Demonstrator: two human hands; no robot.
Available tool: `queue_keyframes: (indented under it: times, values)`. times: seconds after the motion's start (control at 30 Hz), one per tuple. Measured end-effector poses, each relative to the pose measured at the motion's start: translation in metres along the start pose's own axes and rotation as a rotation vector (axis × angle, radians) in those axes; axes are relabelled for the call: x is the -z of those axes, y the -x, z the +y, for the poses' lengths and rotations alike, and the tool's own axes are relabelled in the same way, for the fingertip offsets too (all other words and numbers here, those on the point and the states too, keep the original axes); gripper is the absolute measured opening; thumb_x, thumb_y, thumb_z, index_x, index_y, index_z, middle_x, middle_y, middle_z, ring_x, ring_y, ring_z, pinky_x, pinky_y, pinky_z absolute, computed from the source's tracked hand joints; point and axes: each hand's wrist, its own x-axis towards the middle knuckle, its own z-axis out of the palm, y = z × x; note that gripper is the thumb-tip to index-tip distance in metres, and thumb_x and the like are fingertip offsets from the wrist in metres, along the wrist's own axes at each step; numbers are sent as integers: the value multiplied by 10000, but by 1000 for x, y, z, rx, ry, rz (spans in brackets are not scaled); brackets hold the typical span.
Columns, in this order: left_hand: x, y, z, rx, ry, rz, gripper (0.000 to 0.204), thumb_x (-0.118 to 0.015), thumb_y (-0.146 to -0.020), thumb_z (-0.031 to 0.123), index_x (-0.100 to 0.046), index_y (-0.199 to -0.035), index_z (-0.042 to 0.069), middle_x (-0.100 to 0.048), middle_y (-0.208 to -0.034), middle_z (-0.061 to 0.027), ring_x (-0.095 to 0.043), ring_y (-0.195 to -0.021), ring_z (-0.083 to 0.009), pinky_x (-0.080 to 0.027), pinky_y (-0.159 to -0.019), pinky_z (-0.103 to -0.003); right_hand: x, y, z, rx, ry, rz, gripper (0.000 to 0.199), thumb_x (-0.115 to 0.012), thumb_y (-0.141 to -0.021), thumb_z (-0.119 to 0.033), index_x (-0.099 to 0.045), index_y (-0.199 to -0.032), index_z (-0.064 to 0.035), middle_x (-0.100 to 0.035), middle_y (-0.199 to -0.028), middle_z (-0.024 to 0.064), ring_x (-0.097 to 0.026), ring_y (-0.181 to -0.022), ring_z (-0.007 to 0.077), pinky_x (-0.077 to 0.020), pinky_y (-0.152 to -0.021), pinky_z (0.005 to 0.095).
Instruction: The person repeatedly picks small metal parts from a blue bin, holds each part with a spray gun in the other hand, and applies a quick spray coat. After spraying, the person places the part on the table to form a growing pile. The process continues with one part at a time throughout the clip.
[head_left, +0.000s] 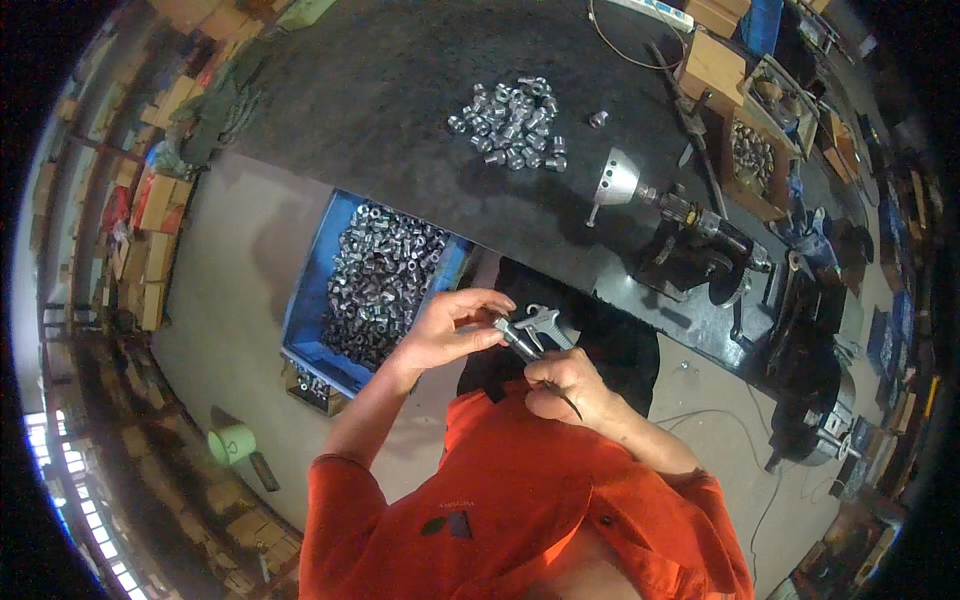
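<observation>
My right hand point(572, 385) grips a silver air blow gun point(530, 328) by its handle, and a thin dark hose trails from it. My left hand point(450, 328) pinches the gun's nozzle end with thumb and fingers, perhaps with a small metal part that I cannot make out. Both hands are held close together above my lap, over orange sleeves. A blue bin point(305, 310) full of small metal sleeves stands just left of my left hand.
A dark workbench point(380, 90) carries a loose pile of metal sleeves point(512, 122), one stray sleeve point(598, 118) and a small machine with a silver cone chuck point(618, 180). A wooden box of parts point(752, 155) stands at the right. A green cup point(232, 443) sits on the floor.
</observation>
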Motion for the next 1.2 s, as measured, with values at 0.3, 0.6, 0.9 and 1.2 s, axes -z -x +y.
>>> queue_keyframes:
  times: [0.3, 0.6, 0.9, 1.2]
  values:
    - [-8, 3, -8, 138, 138, -43, 276, -595, -854, 127, -545, -1075, -31, -603, -828, -59, -599, -759, -129, -478, -697, -260, 2, -2, -3, -30, -10, 3, 137, -595, -613, -82, -469, -577, -42, -471, -549, 147, -513, -522, 339, -375, -468, 428]
    - [11, -6, -9, -130, -803, 442, 236, -677, -682, 26, -632, -913, 29, -613, -687, -82, -572, -574, -116, -451, -533, -256, 20, 5, -18, 18, -59, 106, 205, -592, -591, -44, -394, -538, -46, -384, -515, 103, -431, -463, 287, -311, -433, 376]
    - [5, -4, -16, -236, -935, 459, 295, -672, -568, 26, -638, -857, 72, -532, -586, -70, -515, -485, -184, -416, -472, -306, 16, -3, -21, 220, -30, 250, 264, -555, -441, -3, -304, -481, -75, -275, -491, 71, -334, -417, 243, -221, -397, 347]
    - [-16, -12, -24, -338, -979, 374, 290, -709, -568, 68, -642, -850, 74, -562, -593, -70, -563, -526, -220, -450, -504, -322, 7, -27, -2, 170, 101, 132, 187, -570, -583, -13, -388, -552, -44, -426, -533, 126, -485, -518, 327, -366, -464, 420]
